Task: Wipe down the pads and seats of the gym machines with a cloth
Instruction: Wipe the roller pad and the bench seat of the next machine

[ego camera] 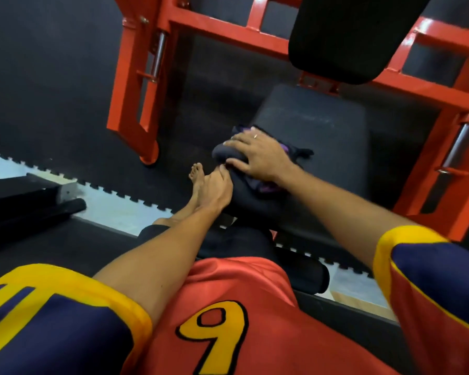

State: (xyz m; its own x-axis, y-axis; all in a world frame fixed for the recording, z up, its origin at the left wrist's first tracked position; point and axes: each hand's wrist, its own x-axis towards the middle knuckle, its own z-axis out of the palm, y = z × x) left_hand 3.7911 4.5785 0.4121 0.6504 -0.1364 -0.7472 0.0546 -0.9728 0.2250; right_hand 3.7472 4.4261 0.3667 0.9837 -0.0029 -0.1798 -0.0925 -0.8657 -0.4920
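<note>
Nearest the camera, a red jersey with yellow-trimmed navy sleeves (255, 307) fills the lower view; both bare forearms reach forward from it.

Left hand (217, 188): at the near left edge of the black padded seat (322, 136). Fingers curl onto the seat edge and touch the cloth's near fold. Grip looks closed on that edge or fold; which of the two, cannot tell.

Right hand (257, 154): palm down, fingers spread flat on the bunched dark grey cloth with purple showing (228, 154). Grip apart, pressing rather than pinching. Cloth lies on the near left part of the seat, under this hand.

A bare foot (197, 174) stands on the black rubber floor mat (52, 90) just left of the seat.

Farther: black padded backrest (352, 36) above the seat; red steel machine frame (146, 77) around both.

Judgement: seat wipe is in hand, near corner covered. Next move calls for sweeping the cloth across the far and right seat areas under steady palm pressure, then up to the backrest.
</note>
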